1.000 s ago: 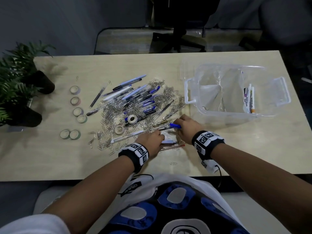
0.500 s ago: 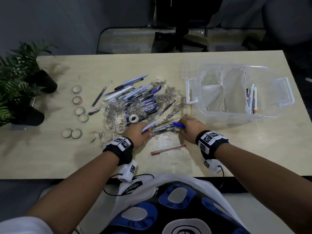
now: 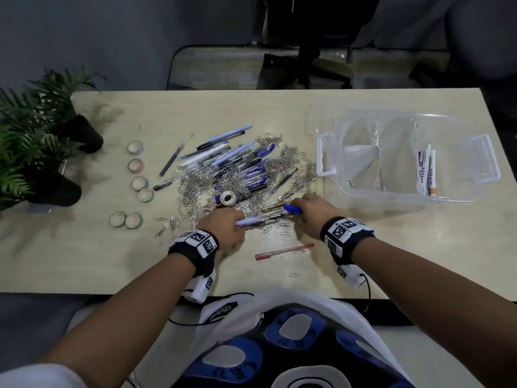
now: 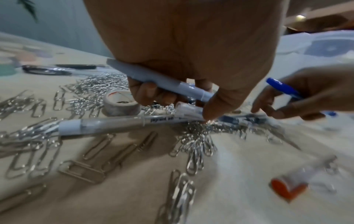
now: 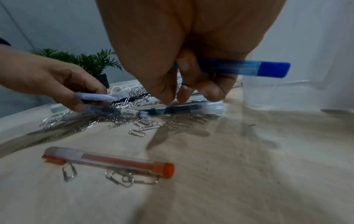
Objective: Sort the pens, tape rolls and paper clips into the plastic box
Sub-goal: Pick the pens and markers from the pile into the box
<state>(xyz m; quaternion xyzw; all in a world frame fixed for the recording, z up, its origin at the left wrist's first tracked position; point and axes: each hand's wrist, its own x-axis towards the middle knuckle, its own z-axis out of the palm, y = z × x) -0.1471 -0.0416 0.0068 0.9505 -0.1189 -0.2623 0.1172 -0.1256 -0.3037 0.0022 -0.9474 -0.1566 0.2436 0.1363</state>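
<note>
A heap of pens and paper clips (image 3: 237, 175) covers the table's middle. At its near edge my left hand (image 3: 228, 224) grips a pale blue pen (image 4: 159, 80), and its thumb presses on a clear pen (image 4: 124, 125) lying on the clips. My right hand (image 3: 309, 211) holds a blue-capped pen (image 5: 249, 69) in its curled fingers, its fingertips (image 5: 166, 100) touching more pens on the table. A red pen (image 3: 284, 251) lies alone nearer to me. The clear plastic box (image 3: 326, 155) stands at the right with markers (image 3: 426, 175) inside. Several tape rolls (image 3: 135, 147) sit at the left.
Two potted plants (image 3: 42, 152) stand at the table's left edge. A white tape roll (image 3: 228, 198) lies in the heap just beyond my left hand. Loose clips (image 3: 294, 275) lie scattered near the front edge. A chair (image 3: 307, 37) stands behind the table.
My left hand has moved left and away from me, uncovering the red pen, and now holds the pale blue pen. My right hand has stayed put with its blue-capped pen.
</note>
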